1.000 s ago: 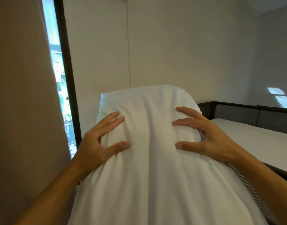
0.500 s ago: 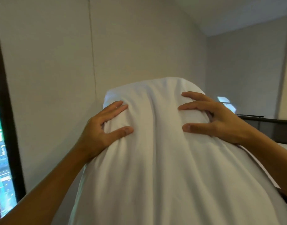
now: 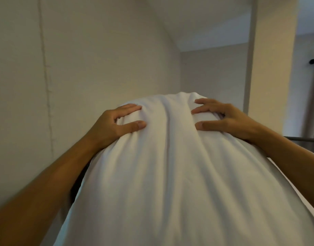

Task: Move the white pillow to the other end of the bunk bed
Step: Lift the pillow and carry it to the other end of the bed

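You hold the big soft white cloth pillow [image 3: 170,174] up in front of you. It fills the middle and bottom of your view. Its far end sits near the middle, and its near end runs off the bottom edge.

At 9 o'clock the plain pale wall [image 3: 72,59] stands close beside the pillow's left side. At 12 o'clock there is open room up to the white ceiling [image 3: 206,20]. At 3 o'clock a thin grey metal bed rail [image 3: 305,139] runs off behind your right arm, and a pale square post [image 3: 271,54] stands above it.

Your left hand [image 3: 112,124] grips the pillow's far left corner, fingers and thumb pressed into the cloth. Your right hand [image 3: 225,119] grips the far right corner the same way. The pillow lies between both hands, bunched up under them.
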A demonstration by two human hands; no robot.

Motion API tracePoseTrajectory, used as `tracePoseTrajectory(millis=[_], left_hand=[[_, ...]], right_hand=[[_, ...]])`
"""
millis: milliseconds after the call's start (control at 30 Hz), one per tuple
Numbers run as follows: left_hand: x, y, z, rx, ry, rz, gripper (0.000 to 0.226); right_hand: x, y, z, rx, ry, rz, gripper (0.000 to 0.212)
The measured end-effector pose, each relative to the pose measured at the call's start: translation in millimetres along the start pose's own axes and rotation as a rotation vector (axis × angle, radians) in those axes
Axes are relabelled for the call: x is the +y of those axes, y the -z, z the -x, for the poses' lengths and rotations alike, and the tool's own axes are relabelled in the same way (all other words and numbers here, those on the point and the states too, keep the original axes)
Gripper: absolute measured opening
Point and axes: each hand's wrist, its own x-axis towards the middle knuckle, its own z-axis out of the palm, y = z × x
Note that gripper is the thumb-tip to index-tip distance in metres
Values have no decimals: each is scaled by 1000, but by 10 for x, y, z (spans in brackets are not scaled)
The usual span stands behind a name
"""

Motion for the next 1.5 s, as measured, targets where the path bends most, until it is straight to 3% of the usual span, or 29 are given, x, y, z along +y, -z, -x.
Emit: tracePoseTrajectory(millis=[200,400,633,900,1500], left_hand=[[-311,-236,-464,-78,68,35,66],[-564,-382,-940,-152,175,55,52],[-810,-450,-1347,-177,217,73,62],[-1028,-469,-1936,-213,157,91,46],[-2276,-964,-3264,-362,0,204,51]], right_hand=[[410,77,-231,-22,-107,-6,54],[778,155,-577,-44,-206,-47,31],[982,194,-939,-69,-257,-74,27],[1146,235,-1314,10,-287,-26,27],[1949,-141,-2028,266,-403,81,42]])
